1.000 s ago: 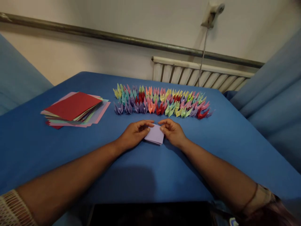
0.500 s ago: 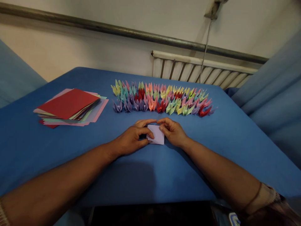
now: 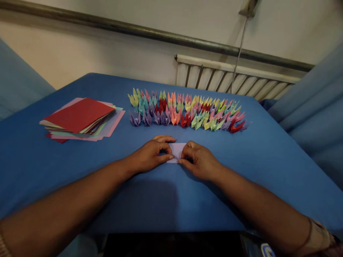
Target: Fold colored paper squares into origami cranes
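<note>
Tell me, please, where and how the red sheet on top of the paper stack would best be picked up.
I'd probably pinch the red sheet at its right-hand corner, coming from the right with the left hand, once that is free of the folded lilac paper. The sheet lies flat on top of the stack, and that corner points rightward, uncovered.

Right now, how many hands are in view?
2: the left hand at the left side of the lilac paper, and the right hand at its right side. No others show.
</note>
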### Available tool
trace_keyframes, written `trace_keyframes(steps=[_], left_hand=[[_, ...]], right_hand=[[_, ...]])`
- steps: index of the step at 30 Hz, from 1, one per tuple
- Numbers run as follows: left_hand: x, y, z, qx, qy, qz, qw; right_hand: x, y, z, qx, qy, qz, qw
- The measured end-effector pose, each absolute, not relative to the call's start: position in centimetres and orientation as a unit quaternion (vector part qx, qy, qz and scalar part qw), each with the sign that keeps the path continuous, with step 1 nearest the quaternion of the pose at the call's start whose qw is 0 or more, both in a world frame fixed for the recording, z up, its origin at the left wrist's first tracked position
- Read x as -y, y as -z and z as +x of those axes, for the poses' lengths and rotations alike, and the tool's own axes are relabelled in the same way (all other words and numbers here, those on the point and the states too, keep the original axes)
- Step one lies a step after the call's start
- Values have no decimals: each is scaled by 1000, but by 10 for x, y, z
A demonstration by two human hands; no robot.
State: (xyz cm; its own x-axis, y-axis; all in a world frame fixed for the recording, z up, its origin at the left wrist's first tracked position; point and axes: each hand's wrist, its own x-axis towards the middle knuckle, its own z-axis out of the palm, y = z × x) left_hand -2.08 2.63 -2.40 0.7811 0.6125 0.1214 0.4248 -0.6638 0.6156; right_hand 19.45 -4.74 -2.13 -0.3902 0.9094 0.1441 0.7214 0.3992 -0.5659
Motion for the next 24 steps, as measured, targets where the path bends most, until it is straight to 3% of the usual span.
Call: trace_keyframes(steps=[10,16,24], left_hand=[[-22,25,-12,-350,-187,885,244],[-15,20,-7,-318,-192,908,191],[3,13,-1,-238,-118,951,156]], right_hand=[[49,25,193,767,-203,-576,195],[34,36,202,785,-149,-543,259],[17,44,200,754,-209,-551,292]])
